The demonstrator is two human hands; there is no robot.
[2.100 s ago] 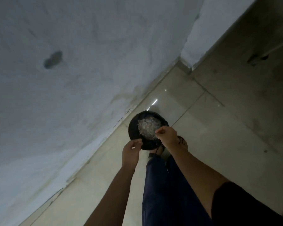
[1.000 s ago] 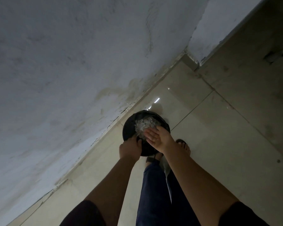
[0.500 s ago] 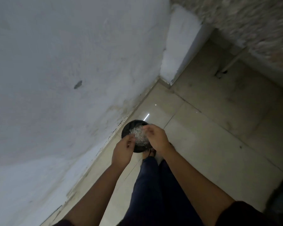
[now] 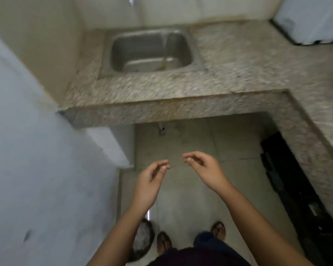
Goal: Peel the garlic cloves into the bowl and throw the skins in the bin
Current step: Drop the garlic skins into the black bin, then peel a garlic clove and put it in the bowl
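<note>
You have two hands in view, one bin, one sink and two sandalled feet. Your left hand [image 4: 150, 181] and right hand [image 4: 204, 167] are raised side by side over the floor [image 4: 181, 200], close together but not touching. The fingers of each hand are loosely curled, with the thumb near the fingertips, and neither hand holds anything that can be seen. The bin [image 4: 152, 239] is a dark, round container standing on the floor at the bottom of the view, beside the wall [image 4: 37, 169] and just beside your left foot [image 4: 163, 243]. It contains a pale heap of garlic skins [image 4: 142, 232]. The bin lies below and behind your left hand, partly hidden by your left forearm and well apart from both hands. Your right foot [image 4: 218, 229] stands further to the right. Ahead of your hands, a speckled stone bench [image 4: 238, 60] carries the metal sink [image 4: 142, 47]. The view is too blurred to tell what is inside the sink. A dark unit [image 4: 296, 189] sits under the bench on your right.
</note>
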